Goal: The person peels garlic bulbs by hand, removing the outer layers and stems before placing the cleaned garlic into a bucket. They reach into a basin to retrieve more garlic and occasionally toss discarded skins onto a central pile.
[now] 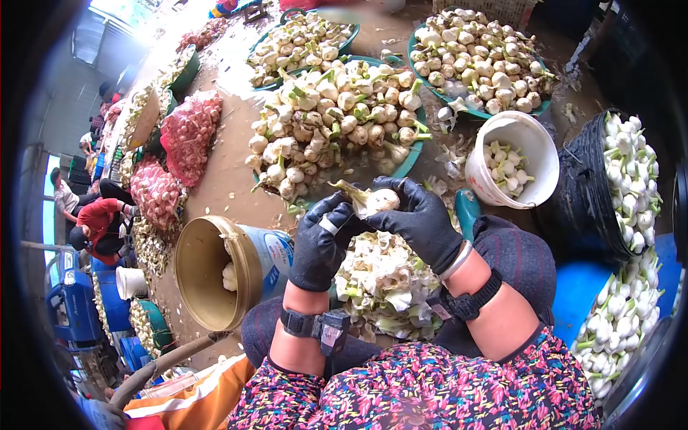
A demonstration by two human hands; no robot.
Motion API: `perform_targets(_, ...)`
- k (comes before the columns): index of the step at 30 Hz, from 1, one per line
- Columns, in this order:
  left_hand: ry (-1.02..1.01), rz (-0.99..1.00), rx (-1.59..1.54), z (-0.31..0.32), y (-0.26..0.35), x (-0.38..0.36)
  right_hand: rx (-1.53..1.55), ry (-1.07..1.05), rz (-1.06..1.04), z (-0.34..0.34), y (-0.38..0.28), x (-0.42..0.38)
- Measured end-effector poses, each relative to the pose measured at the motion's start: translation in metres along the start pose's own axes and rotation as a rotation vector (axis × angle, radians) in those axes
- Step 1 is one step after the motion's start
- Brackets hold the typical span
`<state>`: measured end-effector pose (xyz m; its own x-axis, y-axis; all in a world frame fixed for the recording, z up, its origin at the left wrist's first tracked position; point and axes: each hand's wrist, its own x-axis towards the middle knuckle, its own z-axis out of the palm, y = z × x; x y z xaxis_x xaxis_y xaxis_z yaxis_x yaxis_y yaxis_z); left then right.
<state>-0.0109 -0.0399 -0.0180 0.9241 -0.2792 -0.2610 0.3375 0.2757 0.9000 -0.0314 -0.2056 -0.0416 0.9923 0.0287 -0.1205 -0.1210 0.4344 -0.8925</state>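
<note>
Both my hands wear dark gloves and meet in front of me around one garlic bulb (380, 202) with a dry stem stub pointing left. My right hand (424, 223) grips the bulb from its right side. On the other side, my left hand (322, 242) has its fingers curled against the bulb's lower left; a white band circles one finger. Below them lies a heap of garlic skins (387, 279) between my knees. Just beyond, untrimmed garlic bulbs (337, 122) are piled in a green basin (412, 159).
Peeled garlic lies in a white bucket (484, 175) and a black-lined container (584, 186) on the right. An open tan bucket (188, 251) tips at left, near red net sacks (192, 136). More basins (476, 111) stand ahead. A person in red (97, 222) bends at far left.
</note>
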Motion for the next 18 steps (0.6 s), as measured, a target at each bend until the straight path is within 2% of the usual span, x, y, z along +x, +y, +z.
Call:
perform_targets(1, 0.008, 0.026, 0.073, 0.0, 0.001, -0.001, 0.011, 0.004, -0.02, 0.0, 0.001, 0.0)
perform_targets(5, 0.012, 0.022, 0.01, 0.003, -0.001, -0.001, -0.008, 0.0, -0.047, 0.003, 0.007, 0.001)
perform_targets(8, -0.004, -0.058, -0.022, 0.009, 0.0, -0.001, 0.098, -0.053, -0.067, 0.007, 0.012, -0.001)
perform_targets(10, -0.021, -0.068, 0.008, 0.003, -0.004, 0.0, -0.141, 0.033, -0.061, 0.007, 0.017, -0.001)
perform_targets(11, -0.038, -0.075, 0.04, 0.0, -0.007, 0.0, -0.143, 0.034, -0.059, 0.005, 0.019, 0.0)
perform_targets(13, -0.047, -0.066, 0.047, -0.005, -0.008, -0.001, -0.401, 0.071, -0.14, -0.004, 0.022, 0.005)
perform_targets(14, -0.039, 0.027, 0.222, -0.007, -0.006, -0.002, -0.326, -0.131, 0.157, -0.006, -0.001, 0.001)
perform_targets(15, -0.028, 0.12, 0.395, -0.009, -0.005, -0.004, -0.327, -0.131, 0.161, -0.01, 0.003, 0.0)
perform_targets(16, -0.03, 0.215, 0.534, -0.012, -0.005, -0.002, -0.095, -0.283, 0.259, -0.013, 0.009, 0.0)
perform_targets(17, -0.025, 0.213, 0.533, -0.013, -0.004, -0.002, 0.14, -0.433, 0.353, -0.013, 0.012, 0.0)
perform_targets(18, -0.063, 0.336, 0.701, -0.014, -0.004, 0.0, 0.301, -0.411, 0.493, -0.012, 0.009, 0.0)
